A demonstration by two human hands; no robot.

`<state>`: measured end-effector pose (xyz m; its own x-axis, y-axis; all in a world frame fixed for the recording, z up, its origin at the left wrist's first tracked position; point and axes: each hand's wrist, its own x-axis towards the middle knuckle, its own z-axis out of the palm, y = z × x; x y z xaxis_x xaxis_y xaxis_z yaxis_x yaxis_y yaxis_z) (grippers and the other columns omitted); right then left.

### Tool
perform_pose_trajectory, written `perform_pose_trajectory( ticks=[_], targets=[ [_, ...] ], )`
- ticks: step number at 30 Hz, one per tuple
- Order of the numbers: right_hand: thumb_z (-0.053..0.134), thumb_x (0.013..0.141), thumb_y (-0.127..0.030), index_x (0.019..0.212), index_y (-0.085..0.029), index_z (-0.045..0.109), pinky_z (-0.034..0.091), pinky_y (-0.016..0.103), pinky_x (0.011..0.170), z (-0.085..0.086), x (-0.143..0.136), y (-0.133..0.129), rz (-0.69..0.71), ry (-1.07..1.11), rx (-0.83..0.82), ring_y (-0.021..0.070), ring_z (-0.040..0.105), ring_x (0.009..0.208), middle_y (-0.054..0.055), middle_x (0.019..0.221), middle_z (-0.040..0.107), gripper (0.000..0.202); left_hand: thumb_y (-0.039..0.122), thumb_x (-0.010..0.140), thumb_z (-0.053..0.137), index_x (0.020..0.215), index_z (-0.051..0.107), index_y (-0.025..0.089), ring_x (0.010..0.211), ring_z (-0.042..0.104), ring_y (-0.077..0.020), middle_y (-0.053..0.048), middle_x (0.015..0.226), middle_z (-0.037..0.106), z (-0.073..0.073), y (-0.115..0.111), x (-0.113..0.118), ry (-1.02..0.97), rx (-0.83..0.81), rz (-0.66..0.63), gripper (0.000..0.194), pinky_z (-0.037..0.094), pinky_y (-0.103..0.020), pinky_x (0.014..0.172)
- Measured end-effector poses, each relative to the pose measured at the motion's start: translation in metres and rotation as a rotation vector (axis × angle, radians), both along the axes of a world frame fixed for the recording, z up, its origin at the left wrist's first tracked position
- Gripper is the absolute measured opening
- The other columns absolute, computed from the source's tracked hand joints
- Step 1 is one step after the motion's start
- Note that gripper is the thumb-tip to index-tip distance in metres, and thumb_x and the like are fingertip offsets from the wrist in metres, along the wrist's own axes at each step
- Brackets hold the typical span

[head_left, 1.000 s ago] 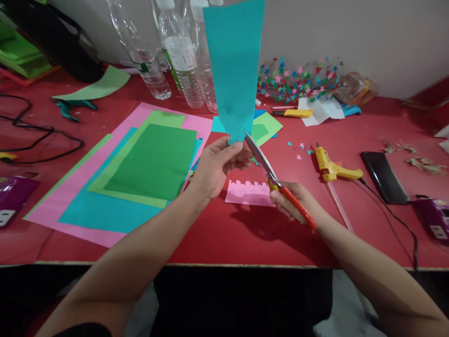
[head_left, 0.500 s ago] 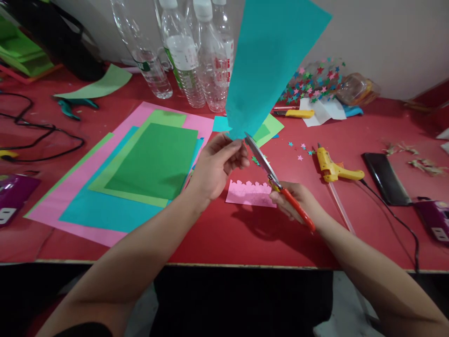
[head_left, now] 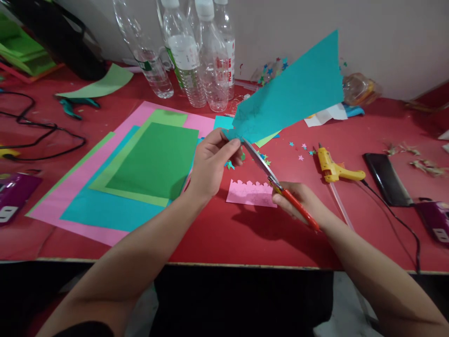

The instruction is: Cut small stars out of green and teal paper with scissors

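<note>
Between thumb and fingers, my left hand [head_left: 216,161] pinches the narrow lower end of a teal paper sheet [head_left: 291,93]. Faint pencilled outlines show near that end, and the sheet slants up to the right. My right hand [head_left: 298,203] is closed round the red-handled scissors [head_left: 300,208], whose blade tips touch the paper just beside my left fingertips. Below the blades a pink paper strip [head_left: 250,194] with a notched top edge lies on the table. Small cut paper stars [head_left: 229,164] lie behind my left hand, partly hidden by it.
Stacked coloured sheets [head_left: 154,159] lie at left. Clear plastic bottles [head_left: 210,61] stand against the wall. At right are a yellow glue gun [head_left: 336,166] with its cord, a black phone [head_left: 386,178] and a purple power strip [head_left: 435,217]. Pliers [head_left: 72,107] lie at far left.
The teal sheet has swung from nearly upright down to the right, now covering much of the star-filled bag behind. Both hands stay almost in place, the scissors still at the paper.
</note>
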<state>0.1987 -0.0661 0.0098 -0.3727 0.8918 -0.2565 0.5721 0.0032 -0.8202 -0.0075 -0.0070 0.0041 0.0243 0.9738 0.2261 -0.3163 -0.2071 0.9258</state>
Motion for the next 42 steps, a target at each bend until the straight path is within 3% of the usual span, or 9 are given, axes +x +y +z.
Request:
perform_pose_trajectory(
  ticks=[17, 26, 42],
  targets=[
    [0.056, 0.083, -0.054, 0.061, -0.021, 0.036, 0.021, 0.024, 0.048, -0.0039, 0.0014, -0.002, -0.03, 0.031, -0.023, 0.0081, 0.033, 0.046, -0.006, 0.05, 0.035, 0.044, 0.023, 0.079, 0.063, 0.068, 0.057, 0.019, 0.05, 0.054, -0.0073, 0.003, 0.061, 0.059, 0.0014, 0.0009, -0.0023, 0.051, -0.02, -0.001, 0.013, 0.046, -0.022, 0.052],
    [0.053, 0.084, -0.054, 0.066, -0.02, 0.043, 0.024, 0.023, 0.047, -0.0054, 0.0007, -0.0011, -0.011, 0.047, -0.049, 0.0083, 0.034, 0.045, -0.006, 0.05, 0.038, 0.04, 0.019, 0.079, 0.061, 0.068, 0.058, 0.017, 0.048, 0.053, -0.0064, 0.003, 0.057, 0.057, 0.0014, 0.0018, -0.0039, 0.129, -0.007, -0.043, 0.012, 0.044, -0.02, 0.047],
    [0.053, 0.082, -0.062, 0.062, -0.021, 0.038, 0.022, 0.023, 0.045, -0.0056, -0.0003, -0.0014, -0.033, 0.051, -0.039, 0.0076, 0.032, 0.044, -0.006, 0.049, 0.035, 0.048, 0.018, 0.079, 0.061, 0.067, 0.058, 0.017, 0.048, 0.053, -0.0058, 0.003, 0.056, 0.057, 0.0002, 0.0019, -0.0016, 0.073, -0.025, -0.044, 0.012, 0.043, -0.019, 0.046]
  ],
)
